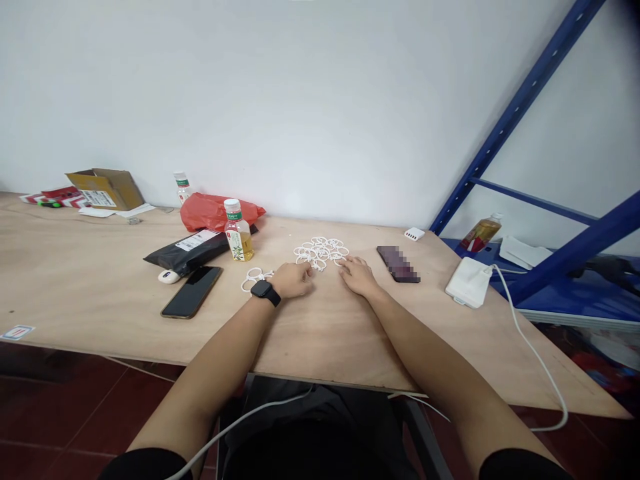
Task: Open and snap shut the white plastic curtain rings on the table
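Observation:
A loose cluster of white plastic rings (320,252) lies linked together on the plywood table (125,313). My left hand (295,280), with a black smartwatch (265,292) on its wrist, rests with its fingertips at the cluster's near left edge. A smaller group of white rings (255,280) sits just left of that hand, partly hidden by the wrist. My right hand (359,277) lies flat with its fingers spread, the fingertips touching the cluster's near right edge. Neither hand clearly lifts a ring.
Left of the rings lie a black smartphone (191,292), a bottle of tea (239,233), a black parcel (185,253) and a red plastic bag (220,212). A second phone (397,264) and a corded white power adapter (469,282) lie right. Blue shelving (515,127) stands beyond the table's right edge.

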{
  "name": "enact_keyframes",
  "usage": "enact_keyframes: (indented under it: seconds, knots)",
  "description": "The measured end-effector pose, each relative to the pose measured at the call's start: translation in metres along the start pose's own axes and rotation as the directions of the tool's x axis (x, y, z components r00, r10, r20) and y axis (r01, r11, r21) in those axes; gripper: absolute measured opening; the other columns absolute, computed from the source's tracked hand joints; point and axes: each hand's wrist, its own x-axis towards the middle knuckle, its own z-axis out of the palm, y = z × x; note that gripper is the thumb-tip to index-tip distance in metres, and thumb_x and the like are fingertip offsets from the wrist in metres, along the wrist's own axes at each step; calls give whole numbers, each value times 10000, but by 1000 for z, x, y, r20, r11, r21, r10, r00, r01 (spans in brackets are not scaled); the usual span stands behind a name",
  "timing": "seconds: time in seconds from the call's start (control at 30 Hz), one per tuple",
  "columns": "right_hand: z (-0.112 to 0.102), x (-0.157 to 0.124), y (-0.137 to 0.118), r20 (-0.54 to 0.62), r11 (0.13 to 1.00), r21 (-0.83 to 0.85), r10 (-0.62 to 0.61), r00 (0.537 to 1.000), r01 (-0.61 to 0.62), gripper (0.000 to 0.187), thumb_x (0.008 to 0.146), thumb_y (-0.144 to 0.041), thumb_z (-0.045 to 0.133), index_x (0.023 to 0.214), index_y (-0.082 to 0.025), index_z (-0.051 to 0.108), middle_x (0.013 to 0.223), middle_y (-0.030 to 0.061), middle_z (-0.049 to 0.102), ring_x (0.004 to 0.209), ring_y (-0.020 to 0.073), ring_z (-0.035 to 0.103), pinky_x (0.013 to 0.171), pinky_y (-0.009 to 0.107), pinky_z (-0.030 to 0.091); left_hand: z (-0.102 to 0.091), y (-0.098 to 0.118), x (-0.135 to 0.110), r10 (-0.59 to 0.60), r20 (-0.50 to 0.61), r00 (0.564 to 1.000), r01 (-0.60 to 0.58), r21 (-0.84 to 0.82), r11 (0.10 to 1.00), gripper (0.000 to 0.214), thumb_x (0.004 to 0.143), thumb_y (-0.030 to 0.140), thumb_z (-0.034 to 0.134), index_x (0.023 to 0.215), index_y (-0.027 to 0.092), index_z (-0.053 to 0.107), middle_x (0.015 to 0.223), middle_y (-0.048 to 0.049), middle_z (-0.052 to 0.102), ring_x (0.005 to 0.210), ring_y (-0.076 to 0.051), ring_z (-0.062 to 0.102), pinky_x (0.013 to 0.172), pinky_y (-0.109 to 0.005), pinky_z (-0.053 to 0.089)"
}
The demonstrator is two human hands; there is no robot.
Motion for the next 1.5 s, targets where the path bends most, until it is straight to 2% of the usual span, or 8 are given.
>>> enact_keyframes:
  seconds: [0.2, 0.37, 0.53, 0.7, 0.97, 1.17, 1.37, 1.5]
  knots:
    - [2, -2, -7, -82, 997, 58, -40, 996, 45, 126, 842, -243, 569, 865, -205, 687, 1218, 90, 594, 1183, 250, 484, 1002, 387, 362, 3, -2, -1, -30, 4, 1000, 29, 154, 988, 129, 726, 229, 533, 719, 195, 657, 892, -106, 684, 893, -276, 597, 793, -389, 421]
    - [1, -1, -8, -164, 992, 115, -35, 986, 54, 128, 859, -259, 545, 859, -200, 658, 1162, 83, 599, 1126, 228, 501, 985, 371, 359, 2, -5, -3, -148, -22, 989, 149, 222, 964, 179, 740, 133, 496, 743, 181, 668, 902, -120, 697, 934, -280, 575, 868, -449, 354]
    - [-3, -2, -8, -168, 996, 79, 65, 984, -53, 166, 821, -367, 614, 848, -211, 667, 1090, 79, 613, 1051, 252, 511, 935, 384, 375, 0, -11, -4, -166, -56, 985, 174, 225, 959, 264, 745, 84, 471, 870, 208, 669, 943, -109, 707, 940, -268, 582, 867, -438, 345]
    - [-5, -5, -11, -120, 993, 15, 114, 986, -113, 204, 813, -412, 619, 857, -219, 666, 1104, 82, 610, 1055, 279, 497, 882, 390, 382, 1, 0, -2, -62, -58, 996, 70, 149, 986, 303, 777, 164, 481, 1009, 224, 667, 1035, -92, 697, 1008, -270, 583, 898, -423, 383]
    - [-3, -8, -13, -78, 1000, -8, 23, 997, -24, 152, 838, -337, 590, 772, -208, 632, 1026, 74, 624, 992, 241, 518, 849, 346, 380, 16, 6, 1, 137, -4, 991, -137, 61, 989, 289, 811, 261, 528, 1052, 213, 679, 1066, -89, 680, 1034, -245, 598, 936, -372, 450]
    - [-9, -5, -13, -312, 978, 207, 53, 949, 13, 221, 924, -357, 416, 853, -202, 557, 948, 89, 617, 902, 225, 556, 794, 329, 409, 17, 5, 1, 176, -40, 984, -175, 27, 984, 272, 834, 308, 541, 1038, 193, 681, 1016, -90, 689, 989, -238, 611, 923, -364, 468]
    - [-16, -9, -18, -316, 884, 467, 139, 939, 27, 259, 919, -411, 414, 817, -205, 532, 762, 31, 610, 716, 188, 555, 686, 299, 420, 17, 7, 2, 192, -59, 980, -194, -18, 981, 272, 848, 305, 545, 1054, 184, 675, 1003, -86, 701, 973, -233, 619, 911, -357, 474]
    - [-13, -17, -32, -315, 773, 613, 49, 948, 164, 257, 888, -435, 511, 962, -194, 564, 845, 38, 624, 760, 176, 590, 721, 297, 472, 15, 10, 4, 127, -212, 969, -161, -150, 975, 308, 918, 329, 481, 1127, 187, 657, 994, -80, 711, 945, -217, 634, 900, -352, 479]
